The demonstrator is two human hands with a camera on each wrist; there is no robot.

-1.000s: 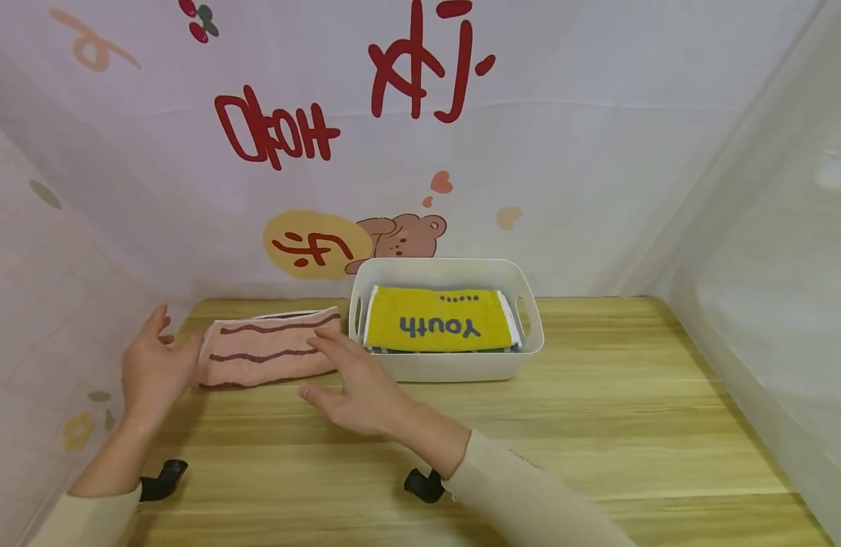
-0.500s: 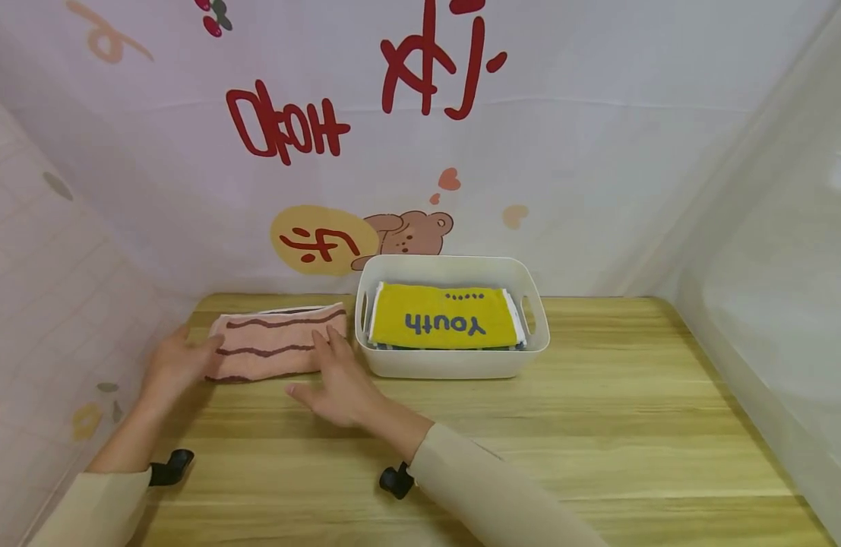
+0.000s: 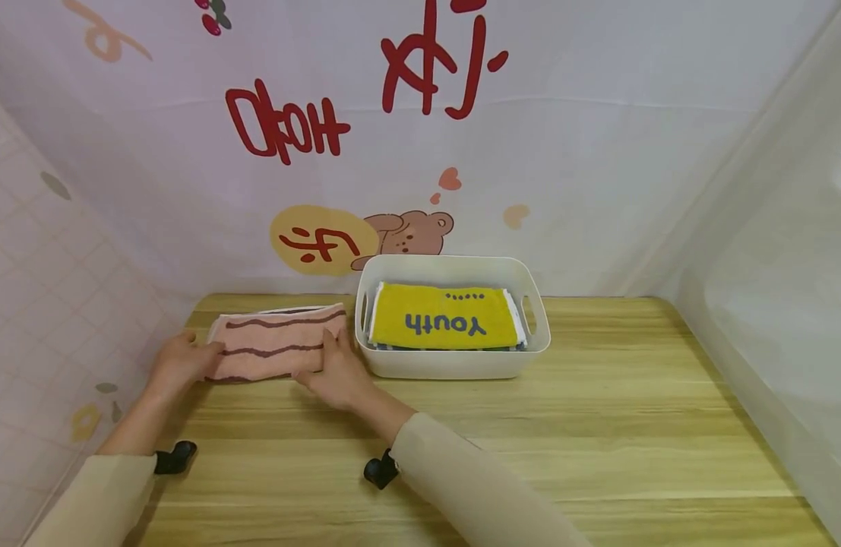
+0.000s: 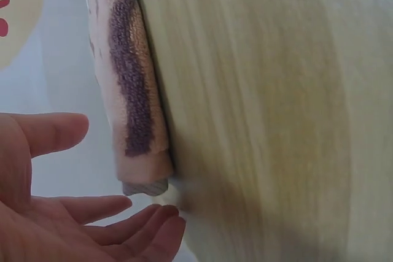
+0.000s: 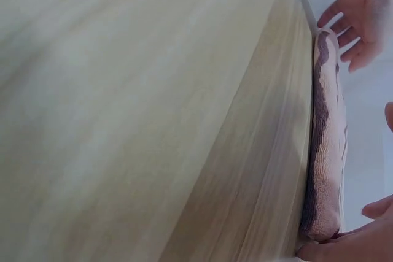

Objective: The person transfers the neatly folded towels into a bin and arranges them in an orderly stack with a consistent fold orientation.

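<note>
A folded pink towel (image 3: 276, 342) with wavy dark purple stripes lies at the back left of the wooden table. My left hand (image 3: 181, 361) is at the towel's left end; in the left wrist view its fingers (image 4: 147, 237) extend just below that end, with the thumb held apart. At the right end, my right hand (image 3: 341, 380) touches the towel, its fingers over the top and its thumb by the near edge. In the right wrist view, a digit of the right hand (image 5: 356, 240) reaches beside the towel's near end. Neither hand is curled round the towel.
A white plastic basket (image 3: 447, 366) with side handle holes stands right of the pink towel. Inside lies a folded yellow towel (image 3: 441, 315) lettered "Youth", atop other folded cloth. White printed sheets (image 3: 598, 190) enclose the wooden table (image 3: 632, 425) at back and sides.
Over the last second my left hand has come in to the towel's left end. The right hand has shifted slightly, its thumb now nearer the towel's front edge. The view has shifted a little.
</note>
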